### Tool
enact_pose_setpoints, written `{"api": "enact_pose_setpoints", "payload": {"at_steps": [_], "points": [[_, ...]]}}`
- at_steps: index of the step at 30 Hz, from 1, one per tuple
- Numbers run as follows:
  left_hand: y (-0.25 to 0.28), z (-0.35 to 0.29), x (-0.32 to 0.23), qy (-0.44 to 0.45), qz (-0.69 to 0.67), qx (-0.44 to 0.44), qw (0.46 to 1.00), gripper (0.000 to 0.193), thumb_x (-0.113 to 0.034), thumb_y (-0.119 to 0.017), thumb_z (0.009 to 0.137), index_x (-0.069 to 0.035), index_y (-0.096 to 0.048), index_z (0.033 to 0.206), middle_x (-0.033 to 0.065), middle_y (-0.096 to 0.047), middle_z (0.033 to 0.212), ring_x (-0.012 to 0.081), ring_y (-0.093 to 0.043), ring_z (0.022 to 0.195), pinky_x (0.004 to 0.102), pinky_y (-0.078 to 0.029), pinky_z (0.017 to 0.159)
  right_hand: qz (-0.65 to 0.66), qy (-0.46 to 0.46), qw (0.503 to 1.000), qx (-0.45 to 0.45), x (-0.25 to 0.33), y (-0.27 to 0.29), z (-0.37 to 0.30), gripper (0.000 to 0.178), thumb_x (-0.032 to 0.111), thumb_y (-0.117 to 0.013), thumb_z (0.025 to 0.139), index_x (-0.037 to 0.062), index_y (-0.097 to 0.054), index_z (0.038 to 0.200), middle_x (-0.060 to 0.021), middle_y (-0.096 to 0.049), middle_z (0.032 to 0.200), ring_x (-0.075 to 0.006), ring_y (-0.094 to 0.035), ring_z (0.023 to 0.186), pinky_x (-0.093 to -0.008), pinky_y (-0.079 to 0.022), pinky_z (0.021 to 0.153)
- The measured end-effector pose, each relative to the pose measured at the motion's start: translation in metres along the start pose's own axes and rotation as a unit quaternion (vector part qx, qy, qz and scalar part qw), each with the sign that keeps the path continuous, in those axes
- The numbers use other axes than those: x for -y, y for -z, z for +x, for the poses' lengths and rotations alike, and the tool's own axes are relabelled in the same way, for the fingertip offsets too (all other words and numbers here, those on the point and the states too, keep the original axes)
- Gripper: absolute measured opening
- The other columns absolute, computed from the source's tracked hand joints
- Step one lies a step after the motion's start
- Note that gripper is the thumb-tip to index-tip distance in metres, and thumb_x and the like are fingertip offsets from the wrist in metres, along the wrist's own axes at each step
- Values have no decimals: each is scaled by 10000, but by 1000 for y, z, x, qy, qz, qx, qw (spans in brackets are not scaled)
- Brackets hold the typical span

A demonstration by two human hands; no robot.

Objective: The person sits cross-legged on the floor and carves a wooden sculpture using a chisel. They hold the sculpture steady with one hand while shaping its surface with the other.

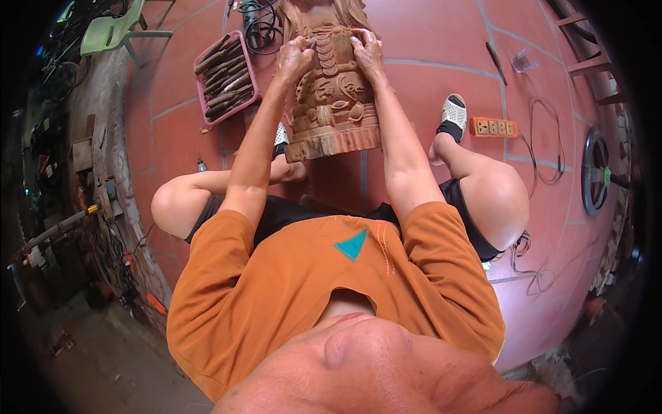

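A brown wood carving [336, 93] with deep relief lies between my legs, its flat, rough-cut base toward me and its far end running out of the top edge. My left hand [295, 58] is closed against its left side, fingers curled at the carved surface. On the opposite side, my right hand [367, 52] grips the carving with bent fingers. Both arms reach forward, nearly straight. No tool shows in either hand, though the undersides of the fingers are hidden.
Left of the carving, a pink basket [258, 88] holds several wooden-handled tools. Black cable [262, 27] coils beside it. A green plastic chair [114, 31] stands far left. On the right are an orange power strip [494, 127], a dark slim tool [496, 62] and a clear cup [526, 61].
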State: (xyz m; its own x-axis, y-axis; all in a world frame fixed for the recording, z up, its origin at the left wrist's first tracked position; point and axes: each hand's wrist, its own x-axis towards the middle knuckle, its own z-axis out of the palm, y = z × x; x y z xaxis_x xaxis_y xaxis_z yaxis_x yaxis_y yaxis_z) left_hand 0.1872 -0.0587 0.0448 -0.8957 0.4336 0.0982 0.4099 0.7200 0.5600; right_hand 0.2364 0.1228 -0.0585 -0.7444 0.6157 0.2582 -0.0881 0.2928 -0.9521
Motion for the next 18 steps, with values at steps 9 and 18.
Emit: {"api": "enact_pose_setpoints", "payload": {"at_steps": [9, 18], "points": [[31, -13, 3, 1, -49, 216, 975, 318, -234, -664, 754, -40, -715, 1001, 148, -715, 865, 219, -691, 768, 328, -523, 715, -13, 26, 1000, -7, -4, 12, 2, 224, 159, -639, 824, 89, -661, 1035, -96, -675, 1011, -243, -620, 950, -354, -438, 895], [5, -35, -15, -66, 15, 99, 993, 299, -190, -628, 768, -34, -701, 1014, 188, -699, 896, 292, -686, 823, 357, -517, 765, -77, 51, 996, 5, 1, 21, -7, 239, 118, -617, 860, 27, -646, 1079, -117, -686, 1017, -192, -653, 937, -313, -493, 850]]}}
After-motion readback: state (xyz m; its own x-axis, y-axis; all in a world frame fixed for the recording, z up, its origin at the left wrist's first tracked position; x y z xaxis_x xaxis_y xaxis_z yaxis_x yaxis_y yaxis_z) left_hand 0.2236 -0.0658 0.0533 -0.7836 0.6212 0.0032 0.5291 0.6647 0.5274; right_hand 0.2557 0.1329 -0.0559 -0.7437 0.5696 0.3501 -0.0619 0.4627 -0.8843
